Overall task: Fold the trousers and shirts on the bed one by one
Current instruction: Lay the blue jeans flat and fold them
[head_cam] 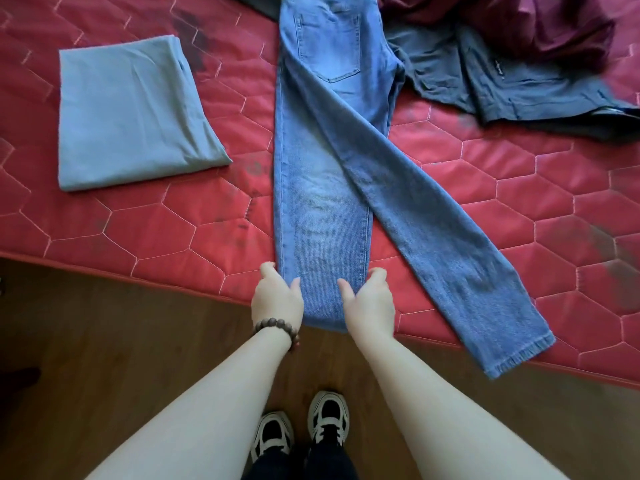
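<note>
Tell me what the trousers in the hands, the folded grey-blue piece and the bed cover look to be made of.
Blue jeans: denim, likely cotton; diagonal twill weave, faded patches, frayed hem.
Folded grey-blue garment: smooth, matte, fine fabric, perhaps jersey; I cannot tell for sure.
Red mattress cover: quilted fabric with slight sheen, stitched in hexagons, probably synthetic.

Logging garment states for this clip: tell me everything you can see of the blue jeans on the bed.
The blue jeans are mid-wash denim, faded pale along one leg, lying back side up with a patch pocket showing. The waist end runs out of view at the top. One leg lies straight toward the mattress edge, its hem overhanging; the other crosses it diagonally toward the right, ending in a frayed hem. The left hand and right hand each grip a side of the straight leg's hem. A dark shirt touches the jeans' upper right.
</note>
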Motion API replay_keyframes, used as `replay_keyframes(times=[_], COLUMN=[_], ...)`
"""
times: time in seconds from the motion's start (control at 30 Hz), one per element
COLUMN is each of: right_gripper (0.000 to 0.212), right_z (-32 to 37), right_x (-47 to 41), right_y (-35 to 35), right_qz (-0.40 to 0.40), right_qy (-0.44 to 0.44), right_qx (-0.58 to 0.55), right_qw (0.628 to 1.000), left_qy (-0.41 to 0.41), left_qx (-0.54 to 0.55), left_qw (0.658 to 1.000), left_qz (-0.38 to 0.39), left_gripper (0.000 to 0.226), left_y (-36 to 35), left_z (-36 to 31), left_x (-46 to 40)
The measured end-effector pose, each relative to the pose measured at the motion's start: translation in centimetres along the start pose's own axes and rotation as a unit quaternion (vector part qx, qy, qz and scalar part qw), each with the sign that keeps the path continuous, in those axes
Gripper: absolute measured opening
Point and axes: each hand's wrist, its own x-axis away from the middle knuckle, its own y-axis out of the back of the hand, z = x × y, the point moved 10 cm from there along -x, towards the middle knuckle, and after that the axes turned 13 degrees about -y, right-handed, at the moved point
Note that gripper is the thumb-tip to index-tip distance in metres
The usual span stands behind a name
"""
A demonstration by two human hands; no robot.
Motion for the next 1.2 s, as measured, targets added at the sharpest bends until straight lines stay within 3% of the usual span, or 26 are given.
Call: replay_keyframes(times=[0.03,0.17,0.27,0.3,0.37,0.47,0.53,0.63,0.77,0.97,1.1,1.2], right_gripper=[0.035,0.023,0.019,0.022,0.030,0.035,0.043,0.048,0.058,0.071,0.067,0.053], right_z=[-0.2,-0.8,-2.6,-2.4,0.3,6.2,10.6,15.9,14.6,6.4,0.4,0.4], right_x=[0.0,0.5,1.0,1.2,1.8,0.8,-1.4,-5.9,-8.9,-2.5,3.2,4.3], right_y=[-0.4,0.8,0.9,1.5,2.5,0.6,-1.2,-2.7,-4.7,-4.9,-5.1,-5.1], right_qz=[0.003,-0.038,-0.058,-0.096,-0.161,-0.110,-0.065,-0.056,-0.104,-0.111,-0.080,-0.075], right_qy=[-0.026,-0.005,-0.017,0.005,0.115,0.280,0.335,0.368,0.340,0.314,0.325,0.330], right_qx=[-0.017,-0.060,0.095,0.140,0.127,0.089,0.110,0.139,0.253,0.281,0.289,0.290], right_qw=[1.000,0.997,0.994,0.985,0.972,0.950,0.933,0.918,0.900,0.900,0.897,0.895], left_qy=[-0.007,-0.039,-0.007,-0.021,-0.113,-0.275,-0.329,-0.322,-0.299,-0.300,-0.302,-0.297], left_qx=[-0.007,-0.029,-0.115,-0.143,-0.163,-0.180,-0.202,-0.262,-0.311,-0.285,-0.304,-0.310], left_qw=[1.000,0.998,0.993,0.988,0.978,0.944,0.922,0.909,0.901,0.910,0.897,0.895], left_qz=[-0.004,-0.049,-0.041,-0.048,-0.070,-0.026,0.002,0.037,0.052,0.038,0.110,0.119], left_gripper=[0.022,0.025,0.017,0.025,0.041,0.057,0.059,0.053,0.058,0.067,0.070,0.063], left_y=[0.2,2.1,2.4,2.5,2.4,-0.4,-2.2,-3.8,-4.7,-4.0,-4.7,-4.0], left_z=[-0.1,0.0,1.3,1.1,-1.2,-6.1,-8.8,-10.1,-7.4,-3.3,-0.7,-1.8], left_x=[-0.1,0.7,1.7,1.8,1.1,-2.1,-6.0,-12.4,-13.7,-4.0,2.9,4.5])
